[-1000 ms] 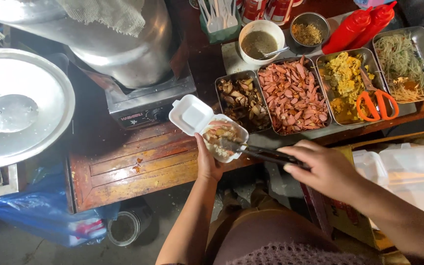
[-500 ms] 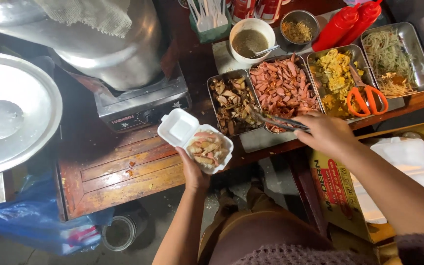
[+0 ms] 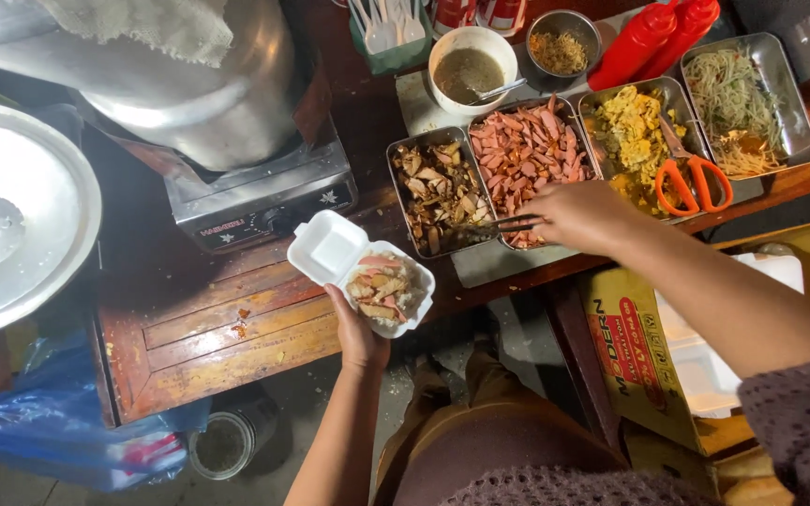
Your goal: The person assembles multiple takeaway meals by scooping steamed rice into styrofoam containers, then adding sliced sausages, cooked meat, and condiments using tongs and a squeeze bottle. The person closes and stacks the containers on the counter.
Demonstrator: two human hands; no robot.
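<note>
Wooden table (image 3: 208, 337) crowded, metal trays (image 3: 438, 187) along edge.

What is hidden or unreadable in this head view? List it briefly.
- Head view: big steel pot, top cut off by the frame edge and draped by a cloth.
- Tongs: handle hidden inside the right hand.
- White foam box: underside covered by the left hand.

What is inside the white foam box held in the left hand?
The white foam box, held from below by the left hand, shows pink sausage slices and brown meat pieces over white rice. Anything beneath that food is covered.
</note>
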